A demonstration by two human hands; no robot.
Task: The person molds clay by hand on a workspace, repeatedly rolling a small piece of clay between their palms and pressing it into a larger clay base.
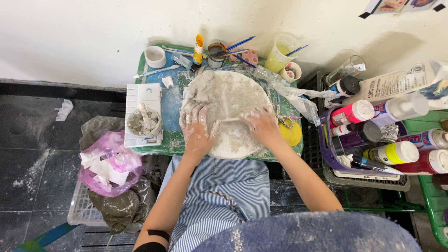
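Note:
A round grey-white plaster-coated disc (228,100) lies on a small green table (173,140). My left hand (196,128), smeared with plaster, rests flat on the disc's left lower part, fingers spread. My right hand (262,126) is on the disc's right side and grips a thin stick-like tool (232,120) that lies across the surface toward the left hand.
A pot of grey paste (143,122) stands on a white tray left of the disc. Cups, brushes and a glue tube (199,49) crowd the table's back edge. A purple basket of paint bottles (373,140) sits to the right. On the floor at left is a pink plastic bag (109,163).

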